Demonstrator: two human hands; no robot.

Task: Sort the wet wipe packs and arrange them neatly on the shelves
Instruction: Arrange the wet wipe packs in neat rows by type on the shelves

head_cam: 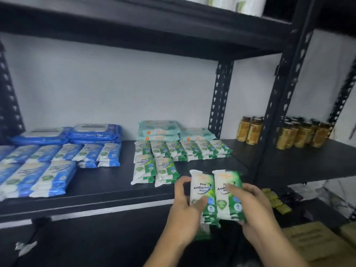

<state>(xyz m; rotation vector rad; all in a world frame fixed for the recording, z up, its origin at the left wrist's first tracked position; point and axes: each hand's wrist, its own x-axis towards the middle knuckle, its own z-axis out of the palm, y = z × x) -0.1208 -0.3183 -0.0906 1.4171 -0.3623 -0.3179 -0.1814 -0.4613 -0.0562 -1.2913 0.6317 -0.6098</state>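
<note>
Two stacks of green pine antibacterial wipe packs are held side by side at the front edge of the black shelf (107,187). My left hand (185,211) grips the left green stack (201,187), thumb across its front. My right hand (254,207) grips the right green stack (224,197). More green packs (154,168) lie in rows on the shelf just beyond. Blue wipe packs (55,176) fill the shelf's left part. Pale teal packs (159,130) are stacked at the back.
Amber jars (300,133) stand on the neighbouring shelf to the right. A black perforated upright (277,105) divides the two shelves. White rolls (237,2) sit on the shelf above. Cardboard boxes (316,241) and small yellow packets (277,203) lie low on the right.
</note>
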